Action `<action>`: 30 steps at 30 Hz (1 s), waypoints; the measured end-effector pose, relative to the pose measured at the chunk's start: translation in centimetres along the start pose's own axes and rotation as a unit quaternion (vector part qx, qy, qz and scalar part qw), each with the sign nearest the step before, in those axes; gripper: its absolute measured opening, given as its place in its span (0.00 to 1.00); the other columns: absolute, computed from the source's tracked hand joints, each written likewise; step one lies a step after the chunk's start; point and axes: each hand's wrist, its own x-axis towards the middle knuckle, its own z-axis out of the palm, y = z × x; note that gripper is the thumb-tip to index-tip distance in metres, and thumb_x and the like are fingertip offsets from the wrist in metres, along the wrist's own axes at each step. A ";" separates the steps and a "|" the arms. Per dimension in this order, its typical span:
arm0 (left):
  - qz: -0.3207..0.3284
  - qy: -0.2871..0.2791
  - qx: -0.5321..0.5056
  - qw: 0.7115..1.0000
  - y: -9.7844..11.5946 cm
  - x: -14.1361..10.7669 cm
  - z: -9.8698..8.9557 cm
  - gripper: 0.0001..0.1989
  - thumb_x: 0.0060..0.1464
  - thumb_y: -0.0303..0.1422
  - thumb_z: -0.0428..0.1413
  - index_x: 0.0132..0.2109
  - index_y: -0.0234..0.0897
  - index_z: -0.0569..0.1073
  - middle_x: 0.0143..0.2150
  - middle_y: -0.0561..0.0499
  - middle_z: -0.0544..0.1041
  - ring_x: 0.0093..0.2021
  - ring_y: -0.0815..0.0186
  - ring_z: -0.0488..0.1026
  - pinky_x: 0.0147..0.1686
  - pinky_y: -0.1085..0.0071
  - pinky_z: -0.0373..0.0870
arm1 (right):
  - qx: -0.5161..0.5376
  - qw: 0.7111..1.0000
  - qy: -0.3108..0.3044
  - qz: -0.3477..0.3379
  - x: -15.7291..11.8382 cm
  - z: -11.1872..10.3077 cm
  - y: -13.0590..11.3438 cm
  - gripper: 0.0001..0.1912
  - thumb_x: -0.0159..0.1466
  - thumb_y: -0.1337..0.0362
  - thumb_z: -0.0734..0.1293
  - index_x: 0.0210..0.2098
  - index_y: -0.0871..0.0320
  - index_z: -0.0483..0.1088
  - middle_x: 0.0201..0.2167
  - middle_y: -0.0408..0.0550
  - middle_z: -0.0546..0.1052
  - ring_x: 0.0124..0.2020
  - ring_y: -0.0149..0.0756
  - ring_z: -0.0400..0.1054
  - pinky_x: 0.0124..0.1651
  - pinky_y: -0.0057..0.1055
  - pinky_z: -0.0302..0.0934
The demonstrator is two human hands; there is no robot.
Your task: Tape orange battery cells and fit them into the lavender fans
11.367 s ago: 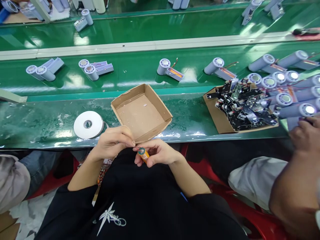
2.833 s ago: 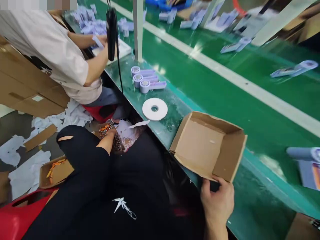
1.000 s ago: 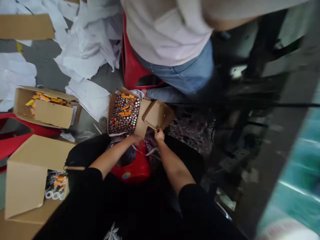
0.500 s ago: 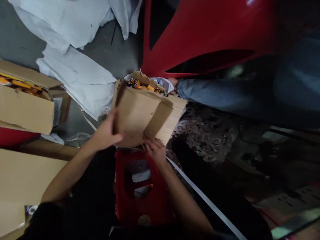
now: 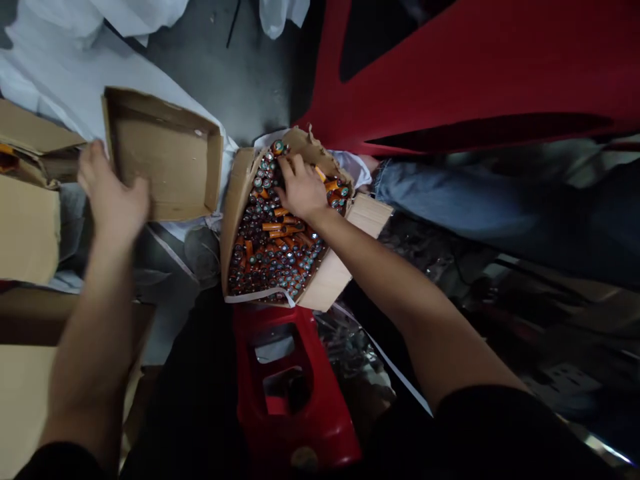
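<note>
My left hand (image 5: 113, 193) grips the left side of a shallow cardboard tray (image 5: 165, 157), its thumb on the inner side. The tray is tilted, with its hollow side facing me. My right hand (image 5: 303, 187) reaches into an open cardboard box (image 5: 235, 200). Its fingers are apart and bent down onto the heap of orange batteries (image 5: 283, 230), and I see none of them in its grasp. Many batteries stand with their round metal ends up; others lie on their sides. A white strap (image 5: 260, 295) crosses the near edge of the box.
A red plastic stool (image 5: 325, 393) stands just below the box. Another open carton (image 5: 30, 220) is at the left. White sheeting (image 5: 65, 73) covers the floor at upper left. A red chair (image 5: 450, 73) and another person's jeans-clad leg (image 5: 450, 193) are at the right.
The cardboard tray has moved off the box to the left in my left hand, uncovering the batteries. My right hand has gone from the box's near edge up onto the batteries.
</note>
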 end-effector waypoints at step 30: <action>0.189 -0.293 0.169 0.922 14.1 -6.1 17.7 0.23 0.65 0.32 0.58 0.64 0.29 0.71 0.63 0.31 0.75 0.64 0.42 0.70 0.61 0.52 0.68 | -0.120 0.983 -0.114 -0.078 -7.0 -0.8 1.8 0.32 0.64 0.58 0.80 0.65 0.49 0.75 0.85 0.55 0.50 0.80 0.81 0.44 0.63 0.79 0.68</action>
